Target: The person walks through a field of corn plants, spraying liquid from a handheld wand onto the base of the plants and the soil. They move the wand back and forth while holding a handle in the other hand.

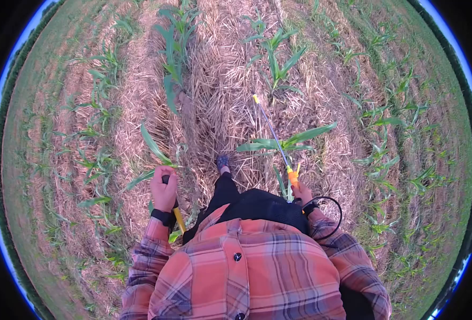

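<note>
My left hand (163,191) is closed around the black grip of a pump lever (179,220), whose yellow shaft runs down beside my hip. A dark band circles that wrist. My right hand (302,193) is wrapped round the orange and yellow handle of a spray wand (272,130). The wand's thin tube points forward and slightly left, ending in a yellow nozzle (256,99) above the straw. From the handle end a black hose (340,212) loops beside my right forearm. A young maize plant (285,144) stands by the wand, its leaves partly behind the tube.
Rows of young maize plants (174,48) run forward on both sides. Dry straw (214,90) covers the soil between them. One foot in a dark patterned shoe (223,161) is on the straw; the other foot is hidden. Another maize plant (155,144) leans near my left hand.
</note>
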`<state>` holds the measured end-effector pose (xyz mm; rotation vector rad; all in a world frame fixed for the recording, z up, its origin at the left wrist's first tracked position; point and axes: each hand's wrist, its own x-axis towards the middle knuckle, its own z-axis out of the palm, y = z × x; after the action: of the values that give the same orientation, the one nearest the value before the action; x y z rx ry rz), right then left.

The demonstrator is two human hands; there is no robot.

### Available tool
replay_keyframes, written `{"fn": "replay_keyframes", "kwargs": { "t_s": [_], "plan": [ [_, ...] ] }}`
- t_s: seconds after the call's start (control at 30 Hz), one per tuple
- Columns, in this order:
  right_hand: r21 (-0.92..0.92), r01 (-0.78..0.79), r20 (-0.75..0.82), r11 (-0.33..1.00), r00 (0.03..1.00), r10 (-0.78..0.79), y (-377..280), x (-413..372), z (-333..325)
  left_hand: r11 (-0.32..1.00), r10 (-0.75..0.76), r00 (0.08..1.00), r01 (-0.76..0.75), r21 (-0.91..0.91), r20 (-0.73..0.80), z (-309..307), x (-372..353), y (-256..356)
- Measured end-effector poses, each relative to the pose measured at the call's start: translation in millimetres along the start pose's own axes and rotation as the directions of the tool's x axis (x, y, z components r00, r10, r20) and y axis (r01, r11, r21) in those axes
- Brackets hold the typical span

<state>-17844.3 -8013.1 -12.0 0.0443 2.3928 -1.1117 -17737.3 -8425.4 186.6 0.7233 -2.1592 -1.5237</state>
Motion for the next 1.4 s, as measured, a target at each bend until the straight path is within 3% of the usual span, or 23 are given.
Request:
{"fn": "replay_keyframes", "kwargs": {
  "t_s": [0.07, 0.17, 0.23, 0.3, 0.37, 0.43, 0.5, 0.53, 0.57, 0.67, 0.77, 0.83, 0.9, 0.97, 1.03, 1.07, 1.1, 1.17, 1.23, 1.3, 1.33, 1.37, 1.4],
  "plan": [
    [-0.212, 0.123, 0.045, 0.97, 0.992, -0.116, -15.0, 18.4, 11.5, 0.999, -0.043, 0.999, 0.043, -0.002, -0.019, -4.7, 17.4, -5.6],
    [-0.146, 0.104, 0.204, 0.984, 0.976, -0.073, -96.2, 36.6, 20.2, 0.994, -0.087, 0.993, 0.093, 0.063, -0.084, -15.5, 40.5, -33.0],
    [-0.22, 0.178, 0.231, 0.959, 0.965, -0.126, -117.9, 58.1, 37.6, 0.986, -0.091, 0.99, 0.105, 0.132, -0.109, -21.5, 60.1, -46.4],
    [-0.116, 0.192, 0.393, 0.975, 0.91, -0.132, -137.1, 79.1, 52.7, 0.978, -0.161, 0.978, 0.176, 0.113, -0.129, -23.5, 78.0, -54.8],
    [-0.206, 0.218, 0.445, 0.954, 0.889, -0.107, -177.3, 90.4, 57.2, 0.985, -0.15, 0.976, 0.162, 0.064, -0.159, -35.6, 95.4, -40.9],
    [-0.131, 0.376, 0.555, 0.917, 0.795, -0.246, -186.0, 106.7, 71.8, 0.984, -0.161, 0.976, 0.17, 0.051, -0.15, -65.1, 100.7, -15.6],
    [-0.128, 0.33, 0.558, 0.935, 0.804, -0.207, -195.0, 116.8, 79.7, 0.986, -0.16, 0.975, 0.149, -0.079, -0.152, -92.2, 94.7, 50.0],
    [-0.103, 0.38, 0.565, 0.919, 0.783, -0.26, -191.6, 123.3, 84.2, 0.992, -0.103, 0.975, 0.086, -0.093, -0.198, -105.1, 86.1, 64.5],
    [-0.077, 0.427, 0.574, 0.901, 0.758, -0.31, -188.7, 126.4, 87.4, 0.994, -0.05, 0.968, 0.025, -0.103, -0.245, -114.4, 80.7, 71.9],
    [-0.14, 0.404, 0.605, 0.904, 0.758, -0.244, -205.4, 145.7, 88.2, 0.998, -0.017, 0.945, -0.001, -0.056, -0.327, -116.0, 93.0, 80.5],
    [-0.204, 0.413, 0.566, 0.888, 0.79, -0.237, -241.1, 157.6, 84.0, 0.989, -0.135, 0.959, 0.147, 0.028, -0.249, -86.2, 141.7, 37.3],
    [-0.189, 0.45, 0.521, 0.873, 0.799, -0.3, -243.5, 173.1, 87.7, 0.986, -0.094, 0.977, 0.118, 0.117, -0.194, -66.3, 166.3, -5.2],
    [-0.062, 0.15, 0.535, 0.987, 0.839, -0.094, -244.8, 188.2, 87.2, 0.983, -0.161, 0.972, 0.172, 0.055, -0.169, -57.1, 182.2, -12.0],
    [0.065, 0.093, 0.496, 0.994, 0.861, -0.113, -234.1, 207.6, 83.5, 0.985, -0.145, 0.968, 0.161, 0.066, -0.203, -56.6, 197.5, -7.2],
    [-0.004, 0.083, 0.396, 0.997, 0.915, -0.075, -230.3, 230.2, 76.1, 0.986, -0.123, 0.965, 0.144, 0.078, -0.231, -55.5, 217.5, -0.6],
    [-0.05, 0.191, 0.308, 0.98, 0.937, -0.167, -227.0, 239.2, 68.2, 0.988, -0.1, 0.97, 0.123, 0.092, -0.222, -53.4, 230.3, 1.8],
    [-0.044, 0.191, 0.306, 0.981, 0.937, -0.169, -224.2, 250.0, 62.9, 0.989, -0.08, 0.974, 0.104, 0.106, -0.214, -48.7, 242.2, 4.5],
    [-0.174, 0.044, 0.206, 0.984, 0.979, -0.007, -211.9, 274.1, 56.4, 0.988, -0.085, 0.971, 0.111, 0.108, -0.223, -31.3, 269.9, 12.8],
    [0.055, -0.054, 0.172, 0.997, 0.984, 0.043, -206.2, 286.4, 42.2, 0.989, -0.097, 0.983, 0.113, 0.097, -0.154, -12.7, 297.6, 21.8],
    [0.001, -0.019, 0.111, 1.0, 0.994, 0.018, -173.1, 312.0, 38.5, 0.991, -0.048, 0.993, 0.061, 0.116, -0.109, 4.1, 323.3, 34.3],
    [-0.048, -0.079, 0.077, 0.996, 0.994, 0.083, -170.3, 321.4, 32.6, 0.988, -0.033, 0.995, 0.047, 0.144, -0.096, 10.5, 333.5, 45.7],
    [0.062, -0.1, 0.114, 0.993, 0.989, 0.093, -165.6, 328.3, 23.4, 0.985, -0.019, 0.996, 0.033, 0.172, -0.083, 15.7, 341.2, 59.1],
    [0.048, -0.083, 0.09, 0.995, 0.993, 0.078, -156.7, 339.1, 18.0, 0.997, -0.065, 0.995, 0.068, 0.031, -0.072, 19.8, 345.2, 82.4]
  ]
}}
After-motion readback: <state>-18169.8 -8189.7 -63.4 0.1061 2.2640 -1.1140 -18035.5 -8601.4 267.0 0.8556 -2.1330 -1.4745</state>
